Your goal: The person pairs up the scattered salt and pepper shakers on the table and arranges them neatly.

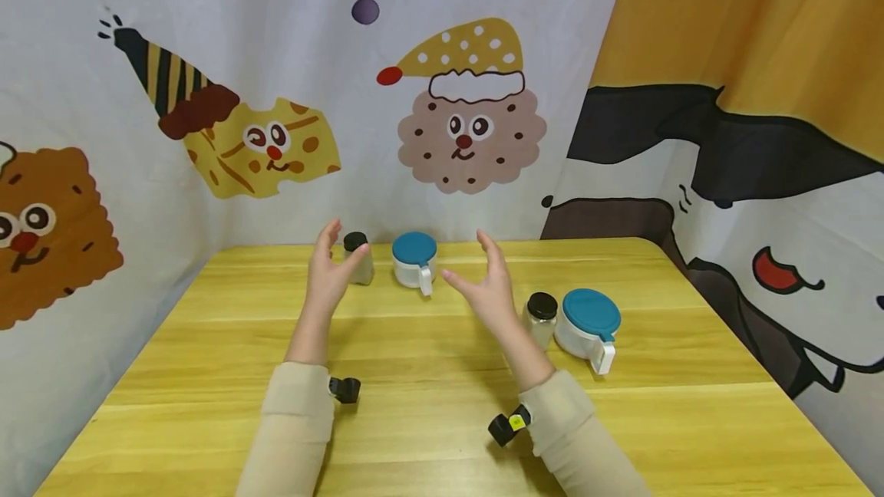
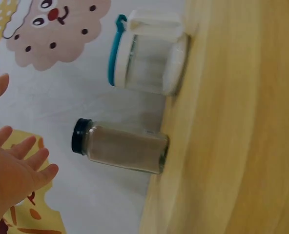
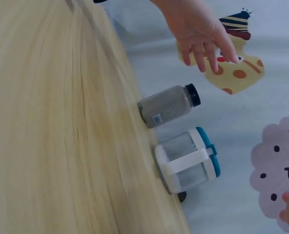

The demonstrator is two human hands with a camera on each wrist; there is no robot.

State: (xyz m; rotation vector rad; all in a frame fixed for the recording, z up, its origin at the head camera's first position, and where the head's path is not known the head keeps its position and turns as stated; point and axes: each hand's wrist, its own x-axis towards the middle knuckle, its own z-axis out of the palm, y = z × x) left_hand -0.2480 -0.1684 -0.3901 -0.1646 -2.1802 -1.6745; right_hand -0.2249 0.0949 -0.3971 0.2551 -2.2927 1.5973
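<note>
My left hand (image 1: 326,276) is held up above the table, fingers spread and thumb apart, with nothing in it. Just behind it stands a black-capped glass jar (image 2: 127,147) of greyish-brown powder; the left wrist view shows a gap between them. Beside that jar is a clear canister (image 3: 183,163) with a blue lid, a white handle and some white contents at the bottom. My right hand (image 1: 489,290) is also raised and holds nothing, its thumb pointing toward this canister. Right of my right wrist stands a second black-capped jar (image 1: 541,313), partly hidden by the forearm.
A second blue-lidded canister (image 1: 587,320) stands close beside the nearer jar, handle toward me. All four containers are upright on the wood-grain table (image 1: 414,374). A cartoon-printed curtain (image 1: 276,21) hangs behind the table's back edge and along its sides.
</note>
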